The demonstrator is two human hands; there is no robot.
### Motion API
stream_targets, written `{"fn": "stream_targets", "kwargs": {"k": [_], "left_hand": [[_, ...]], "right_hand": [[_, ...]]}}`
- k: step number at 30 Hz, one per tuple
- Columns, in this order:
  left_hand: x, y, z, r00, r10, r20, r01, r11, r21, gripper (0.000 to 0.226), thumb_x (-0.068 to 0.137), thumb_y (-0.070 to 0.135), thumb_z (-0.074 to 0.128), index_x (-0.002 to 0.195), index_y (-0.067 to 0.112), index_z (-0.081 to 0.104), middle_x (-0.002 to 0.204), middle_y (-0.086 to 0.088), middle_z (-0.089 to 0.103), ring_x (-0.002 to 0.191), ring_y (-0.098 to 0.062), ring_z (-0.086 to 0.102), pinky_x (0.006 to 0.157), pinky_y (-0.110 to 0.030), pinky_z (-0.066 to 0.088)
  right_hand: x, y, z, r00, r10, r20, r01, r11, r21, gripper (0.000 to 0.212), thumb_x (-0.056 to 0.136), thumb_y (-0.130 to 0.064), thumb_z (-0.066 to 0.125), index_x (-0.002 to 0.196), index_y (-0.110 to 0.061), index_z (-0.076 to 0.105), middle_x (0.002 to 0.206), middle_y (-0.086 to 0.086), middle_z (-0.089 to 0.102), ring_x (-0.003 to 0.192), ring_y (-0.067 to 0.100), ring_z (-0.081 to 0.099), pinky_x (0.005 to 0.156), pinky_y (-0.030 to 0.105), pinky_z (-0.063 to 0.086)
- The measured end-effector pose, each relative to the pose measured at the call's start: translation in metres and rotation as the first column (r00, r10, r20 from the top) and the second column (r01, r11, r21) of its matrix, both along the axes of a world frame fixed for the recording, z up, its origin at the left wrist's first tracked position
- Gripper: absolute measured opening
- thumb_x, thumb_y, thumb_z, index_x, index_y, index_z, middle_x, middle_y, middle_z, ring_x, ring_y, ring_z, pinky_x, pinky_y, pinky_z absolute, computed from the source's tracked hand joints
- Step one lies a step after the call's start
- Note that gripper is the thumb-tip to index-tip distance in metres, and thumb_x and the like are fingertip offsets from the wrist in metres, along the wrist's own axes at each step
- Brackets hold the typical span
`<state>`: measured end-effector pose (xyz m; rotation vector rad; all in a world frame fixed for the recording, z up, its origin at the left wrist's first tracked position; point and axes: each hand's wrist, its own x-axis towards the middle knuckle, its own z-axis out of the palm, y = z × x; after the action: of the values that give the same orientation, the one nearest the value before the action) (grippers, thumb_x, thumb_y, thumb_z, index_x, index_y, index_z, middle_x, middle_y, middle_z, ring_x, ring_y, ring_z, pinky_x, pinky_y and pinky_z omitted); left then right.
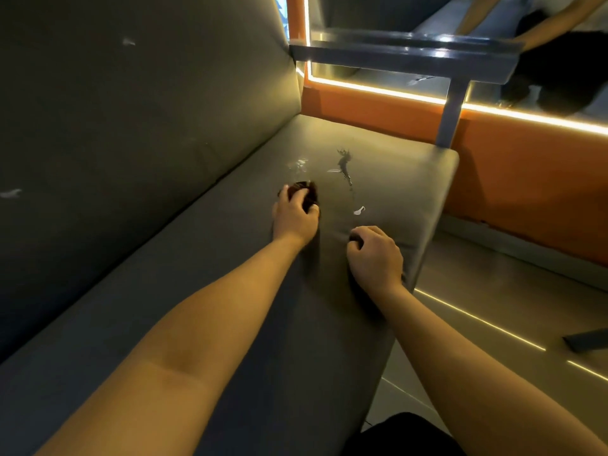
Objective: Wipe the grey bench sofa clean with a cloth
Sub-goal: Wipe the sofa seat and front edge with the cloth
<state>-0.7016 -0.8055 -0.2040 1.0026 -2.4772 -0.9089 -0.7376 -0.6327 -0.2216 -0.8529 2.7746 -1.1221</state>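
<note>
Cloth [304,192] is dark and bunched, and in the head view, the only one, it lies on the seat [197,291] of the sofa, near the far end. The left hand [294,220] has its fingers [292,199] curled over the cloth, grasping it from above and pressing it to the seat. The right hand [375,255] rests just beside it, near the front edge. Its fingers are clenched in a loose fist. I see nothing held in them, though the dark spot under them is hard to read.

Just beyond the cloth there is a dark smear [344,166], with pale wet-looking marks [297,164] to its left and a white scrap [359,210] nearer the right hand. Small white flecks [129,42] also sit on the backrest [148,126].

The step in hand seems to be the wiping of this dirty patch, which is not yet clean. To do it well, I think the left hand should push the cloth over the smear with flat, even pressure. The strokes should overlap and go toward one side, so the dirt is gathered and not spread. The right hand can steady the cushion. The scrap is better swept to the edge. The backrest needs its own pass after
</note>
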Motion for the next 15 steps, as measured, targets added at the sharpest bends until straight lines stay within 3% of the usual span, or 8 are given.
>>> {"fn": "stream_targets", "kwargs": {"k": [3, 8, 12, 15], "left_hand": [[-0.019, 0.012, -0.009, 0.992, -0.073, 0.107, 0.089, 0.984, -0.153, 0.045, 0.102, 0.029, 0.048, 0.146, 0.021, 0.05, 0.158, -0.008, 0.034, 0.139, -0.033, 0.034, 0.116, -0.039, 0.028], [-0.024, 0.025, -0.008, 0.985, -0.172, 0.01, 0.171, 0.968, -0.184, 0.041, 0.099, 0.011, 0.049, 0.137, 0.022, 0.061, 0.145, -0.008, 0.053, 0.127, -0.032, 0.049, 0.108, -0.035, 0.037], [-0.014, 0.068, -0.015, 0.919, -0.389, -0.063, 0.369, 0.907, -0.204, 0.039, 0.098, 0.01, 0.057, 0.134, 0.023, 0.064, 0.144, -0.005, 0.056, 0.132, -0.027, 0.048, 0.113, -0.037, 0.038], [-0.013, 0.058, -0.019, 0.915, -0.373, -0.155, 0.335, 0.915, -0.225, 0.039, 0.098, 0.007, 0.058, 0.135, 0.019, 0.064, 0.147, -0.005, 0.052, 0.137, -0.024, 0.045, 0.118, -0.039, 0.037]], "right_hand": [[-0.012, 0.013, -0.002, 0.997, 0.021, -0.068, -0.019, 0.999, 0.031, 0.024, 0.097, -0.017, 0.056, 0.115, -0.013, 0.072, 0.115, 0.001, 0.065, 0.11, 0.017, 0.056, 0.086, 0.023, 0.039], [-0.023, 0.034, -0.012, 0.971, -0.129, -0.203, 0.153, 0.982, 0.109, 0.03, 0.098, -0.026, 0.054, 0.122, -0.017, 0.068, 0.125, 0.002, 0.064, 0.125, 0.023, 0.048, 0.107, 0.041, 0.039], [-0.021, 0.034, -0.018, 0.97, -0.164, -0.18, 0.178, 0.982, 0.067, 0.034, 0.097, -0.027, 0.055, 0.127, -0.015, 0.065, 0.129, 0.003, 0.06, 0.13, 0.024, 0.044, 0.111, 0.042, 0.037], [-0.019, 0.033, -0.02, 0.965, -0.208, -0.158, 0.217, 0.975, 0.043, 0.044, 0.097, -0.028, 0.055, 0.137, -0.011, 0.056, 0.136, 0.007, 0.053, 0.134, 0.027, 0.041, 0.114, 0.044, 0.036]]}}
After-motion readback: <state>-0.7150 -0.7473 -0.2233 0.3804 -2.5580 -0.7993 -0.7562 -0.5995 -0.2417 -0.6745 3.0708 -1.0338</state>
